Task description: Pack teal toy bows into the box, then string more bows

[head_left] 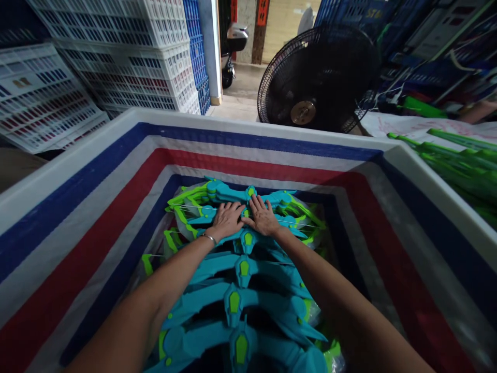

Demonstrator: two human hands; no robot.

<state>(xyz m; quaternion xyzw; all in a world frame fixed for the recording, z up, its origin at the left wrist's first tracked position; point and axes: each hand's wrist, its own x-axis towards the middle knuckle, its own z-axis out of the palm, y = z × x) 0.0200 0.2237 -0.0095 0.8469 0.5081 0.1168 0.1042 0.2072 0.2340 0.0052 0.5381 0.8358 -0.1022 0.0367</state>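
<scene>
Far left: stacked white crates (128, 57) of lattice plastic, with a column of blue crates (198, 57) just beside them at the doorway.

Left to centre: a large open container (97, 207) lined with woven sheeting in white, blue and red bands, whose walls slope down to a deep floor. Both bare forearms enter from the lower edge and reach into it.

Centre: the toy bows (243, 269), teal with lime-green insets at the grip, lie in an overlapping row along the container floor from the near edge to the far wall. The farthest ones show lime-green limbs and thin pale strings, and clear plastic film lies around them.

The left hand (227, 220) rests palm down on the far bows with fingers extended and slightly spread. It is flat and released, grasping nothing. A thin bracelet (210, 238) circles its wrist.

The right hand (264, 217) lies just beside it in the same flat, unclenched posture on the same bows, the two hands almost touching at the forefingers.

Centre right, behind the container rim: a black fan (314, 77) with a round wire guard.

Far right: long green plastic pieces (462, 166) heaped on a surface beside the container, with dark crates behind them.
</scene>
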